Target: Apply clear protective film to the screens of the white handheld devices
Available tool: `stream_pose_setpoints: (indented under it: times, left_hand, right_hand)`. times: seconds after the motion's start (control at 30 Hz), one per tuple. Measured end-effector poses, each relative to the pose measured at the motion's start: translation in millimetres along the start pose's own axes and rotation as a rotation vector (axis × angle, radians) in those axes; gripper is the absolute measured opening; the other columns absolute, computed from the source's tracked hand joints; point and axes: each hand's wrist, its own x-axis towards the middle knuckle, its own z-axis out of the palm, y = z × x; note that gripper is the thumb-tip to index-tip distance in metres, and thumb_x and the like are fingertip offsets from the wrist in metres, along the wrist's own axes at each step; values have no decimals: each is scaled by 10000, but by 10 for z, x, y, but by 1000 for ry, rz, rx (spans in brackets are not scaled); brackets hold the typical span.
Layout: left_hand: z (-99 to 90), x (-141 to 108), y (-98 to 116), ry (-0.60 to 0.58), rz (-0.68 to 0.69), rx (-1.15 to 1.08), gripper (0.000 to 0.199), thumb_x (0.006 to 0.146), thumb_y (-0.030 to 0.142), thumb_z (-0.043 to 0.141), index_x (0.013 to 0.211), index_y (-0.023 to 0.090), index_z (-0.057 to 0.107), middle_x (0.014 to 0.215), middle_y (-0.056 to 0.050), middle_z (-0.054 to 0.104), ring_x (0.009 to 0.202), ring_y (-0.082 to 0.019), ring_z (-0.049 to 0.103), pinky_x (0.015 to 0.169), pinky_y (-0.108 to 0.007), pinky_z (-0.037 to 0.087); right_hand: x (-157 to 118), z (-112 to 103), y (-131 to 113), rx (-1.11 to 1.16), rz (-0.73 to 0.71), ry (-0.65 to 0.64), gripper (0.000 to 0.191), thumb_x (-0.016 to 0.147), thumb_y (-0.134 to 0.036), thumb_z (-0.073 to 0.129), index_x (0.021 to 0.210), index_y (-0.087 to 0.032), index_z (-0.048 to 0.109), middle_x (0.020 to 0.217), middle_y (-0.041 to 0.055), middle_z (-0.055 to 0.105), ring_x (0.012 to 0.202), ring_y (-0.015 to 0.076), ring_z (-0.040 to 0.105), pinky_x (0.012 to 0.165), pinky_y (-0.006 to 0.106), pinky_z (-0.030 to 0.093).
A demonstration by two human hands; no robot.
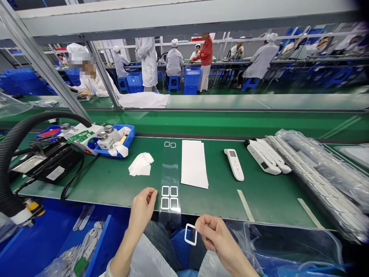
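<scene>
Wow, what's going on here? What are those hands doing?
A person is working at a green workbench. Their right hand pinches a small white square frame. Their left hand is beside a clear plastic strip holding more frames. A co-worker in a white coat stands farther back.

Right hand (215,235) pinches a white square frame (190,234) by one side, frame tilted, held up just past the desk (219,204) edge. Clear plastic strip (170,173) lies flat on desk, running front to back, near end hanging over edge. Near end of strip: 4 white frames (165,191), same sq. shape, in 2x2 block. Far end: 2 more frames (167,144) side by side. Left hand (142,211) pinched, just left of strip, not touching it.
</scene>
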Motion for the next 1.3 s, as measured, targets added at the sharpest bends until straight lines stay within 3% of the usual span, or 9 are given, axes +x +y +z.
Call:
stream_pose_setpoints:
  times: [0.43,0.57,0.67,0.83,0.93,1.0,1.1,1.17,1.3]
  left_hand:
    - [-110,278,127,18,50,-44,304,846,476,461,853,213,614,752,33,614,651,-61,507,649,-179,382]
    - [-57,351,353,-21,92,-101,302,838,460,476,845,200,629,746,21,620,646,-65,507,642,-183,389]
    - [61,466,676,-116,145,-219,284,820,422,503,898,185,639,851,-12,648,711,-82,548,657,-188,421]
    - [586,744,1405,-314,198,-293,293,803,286,512,1032,153,639,1129,-72,641,951,-112,611,830,-197,492]
    - [1080,847,1805,-420,175,-250,469,791,306,539,1206,87,562,1259,-152,578,1125,-187,580,959,-264,472]
    - [1411,867,2014,-432,176,-205,652,772,393,570,1308,39,462,1378,-212,455,1273,-265,470,1063,-335,407]
    - [1816,857,2240,-403,216,-148,863,697,458,647,1377,23,340,1484,-230,268,1383,-335,285,1157,-409,281]
    - [1998,844,2341,-387,255,-120,883,674,368,674,1395,32,290,1502,-223,215,1384,-345,255,1169,-437,247]
    - [2117,834,2396,-386,322,-95,809,718,305,616,1405,48,276,1513,-227,180,1388,-344,260,1160,-460,261]
  right_hand:
    - [-63,-26,-53,13,-16,9,361,725,-415,677,663,-129,467,461,-85,280,400,-4,231,446,175,132]
    - [-62,-71,-63,42,-13,12,341,724,-399,675,662,-127,479,436,-86,284,388,-3,219,440,175,127]
    - [-55,-122,-63,62,-20,30,308,718,-369,670,665,-126,489,428,-85,292,381,-3,215,434,174,130]
    - [-62,-238,-75,104,-33,74,326,685,-374,687,652,-126,477,451,-87,283,382,-9,211,426,166,117]
    - [-91,-334,-93,124,-51,98,366,678,-414,700,655,-126,476,458,-89,276,382,-10,211,427,166,107]
    - [-120,-406,-100,128,-58,114,390,676,-441,706,661,-126,479,456,-89,275,380,-9,213,428,168,108]
    - [-173,-517,-90,142,-66,149,434,661,-478,722,656,-128,465,471,-90,269,390,-13,202,431,168,105]
    - [-212,-584,-74,157,-76,175,459,653,-502,727,659,-128,460,484,-90,268,396,-16,194,433,169,98]
    - [-289,-667,-57,140,-90,211,498,669,-556,709,674,-134,445,480,-93,243,404,-12,177,446,180,84]
